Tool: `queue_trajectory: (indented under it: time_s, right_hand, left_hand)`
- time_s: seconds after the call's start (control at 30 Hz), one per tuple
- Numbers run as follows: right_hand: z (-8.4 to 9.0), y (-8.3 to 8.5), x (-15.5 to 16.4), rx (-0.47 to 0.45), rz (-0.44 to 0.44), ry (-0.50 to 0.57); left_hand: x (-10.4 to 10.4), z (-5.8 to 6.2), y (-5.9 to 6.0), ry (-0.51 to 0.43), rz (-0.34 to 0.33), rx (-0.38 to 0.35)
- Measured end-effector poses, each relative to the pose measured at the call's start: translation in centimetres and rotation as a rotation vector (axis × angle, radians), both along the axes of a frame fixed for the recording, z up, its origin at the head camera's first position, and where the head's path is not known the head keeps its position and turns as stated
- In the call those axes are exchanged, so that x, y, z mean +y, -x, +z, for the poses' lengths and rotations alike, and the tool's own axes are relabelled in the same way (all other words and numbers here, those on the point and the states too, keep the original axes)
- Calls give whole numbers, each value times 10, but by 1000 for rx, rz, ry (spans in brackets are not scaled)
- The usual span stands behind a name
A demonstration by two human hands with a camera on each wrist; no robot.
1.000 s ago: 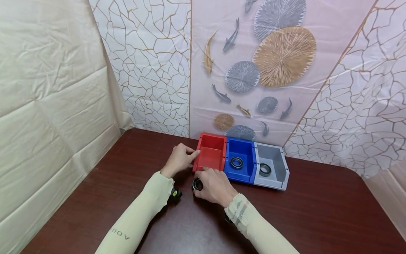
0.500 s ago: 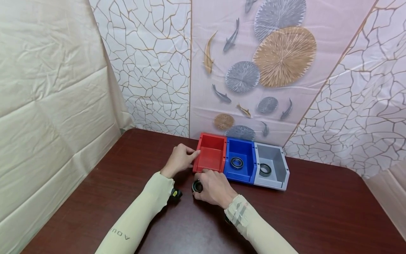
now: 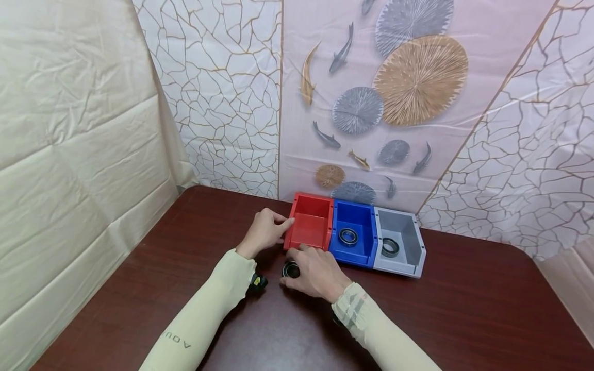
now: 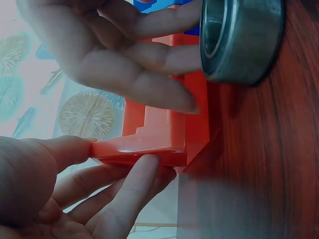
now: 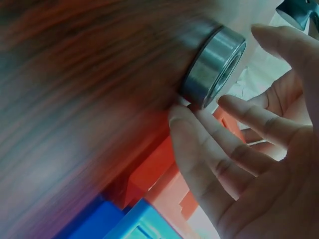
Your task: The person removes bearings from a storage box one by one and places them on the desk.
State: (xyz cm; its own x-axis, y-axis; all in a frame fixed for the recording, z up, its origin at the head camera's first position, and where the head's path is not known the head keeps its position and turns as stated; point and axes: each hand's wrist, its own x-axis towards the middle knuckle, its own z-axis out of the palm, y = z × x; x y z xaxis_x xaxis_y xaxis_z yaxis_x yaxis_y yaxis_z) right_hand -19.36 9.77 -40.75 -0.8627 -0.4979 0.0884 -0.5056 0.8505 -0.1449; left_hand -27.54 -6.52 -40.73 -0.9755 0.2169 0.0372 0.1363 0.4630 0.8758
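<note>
A steel bearing [image 3: 290,269] stands on its edge on the dark wooden table, just in front of the red bin [image 3: 310,229]. My right hand [image 3: 297,264] holds it: in the right wrist view the fingertips [image 5: 180,115] touch the bearing [image 5: 214,67] and the thumb is close on its other side. From the left wrist view, the bearing [image 4: 241,40] fills the top right with the right hand [image 4: 164,55] against its face. My left hand [image 3: 282,228] pinches the red bin's left wall, thumb on the rim [image 4: 134,147].
A blue bin [image 3: 355,208] and a grey bin [image 3: 402,220] stand in a row to the right of the red one, each holding one bearing [image 3: 348,236] [image 3: 390,247]. Patterned sheets hang behind and to the left. Bare table [image 3: 464,309] spreads to the front and right.
Hardly anything: the view has shifted a little, and both hands, the bearing and the bins keep their places.
</note>
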Motion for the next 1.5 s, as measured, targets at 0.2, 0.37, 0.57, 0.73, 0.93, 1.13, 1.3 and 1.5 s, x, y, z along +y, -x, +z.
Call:
queue_trajectory:
  time_s: [0.2, 0.37, 0.57, 0.73, 0.93, 1.13, 1.3, 1.5]
  right_hand:
    - [0, 1, 4, -13, -18, 20]
    - [1, 2, 6, 15, -27, 31]
    - [7, 5, 10, 46, -40, 67]
    - [15, 7, 13, 56, -89, 104]
    - [22, 11, 20, 68, -129, 162]
    - [24, 15, 30, 90, -167, 223]
    - [26, 16, 37, 112, -240, 258]
    - [27, 22, 43, 126, -275, 303]
  left_hand:
    - [-1, 0, 0, 10, 9, -13]
    - [-1, -1, 1, 4, 5, -13]
    - [-1, -1, 1, 10, 7, -8]
    - [-2, -1, 1, 10, 7, -4]
    - [-2, -1, 1, -6, 6, 7]
    - [1, -1, 1, -36, -4, -13]
    - [2, -2, 1, -44, -28, -23]
    - [0, -2, 1, -29, 3, -21]
